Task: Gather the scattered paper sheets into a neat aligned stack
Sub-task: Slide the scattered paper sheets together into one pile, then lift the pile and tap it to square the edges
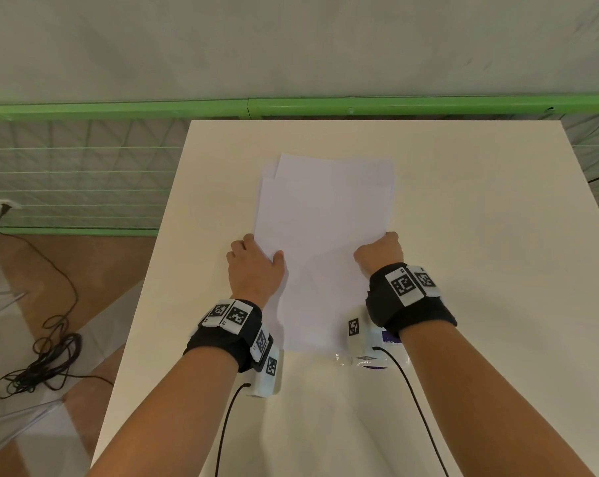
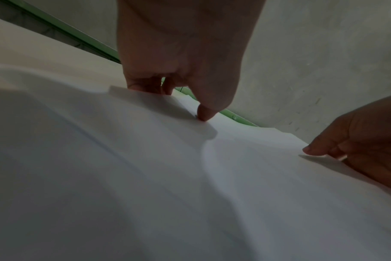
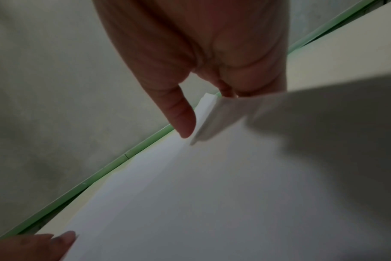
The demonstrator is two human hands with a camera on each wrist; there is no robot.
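Observation:
A loose stack of white paper sheets (image 1: 325, 218) lies in the middle of the cream table (image 1: 480, 235). Its far ends are staggered, with several corners sticking out at the far left and right. My left hand (image 1: 262, 251) pinches the stack's left edge, the thumb (image 2: 204, 113) on top and the fingers curled under. My right hand (image 1: 377, 246) pinches the right edge the same way, the thumb (image 3: 183, 121) on top and the fingers (image 3: 234, 88) tucked beneath the lifted edge (image 3: 212, 114). The paper bows slightly between both hands.
A green rail (image 1: 291, 108) with netting runs behind the table's far edge, against a grey wall. A tangled black cable (image 1: 43, 359) lies on the floor to the left. Bare table surface shows to the right of the stack and near me.

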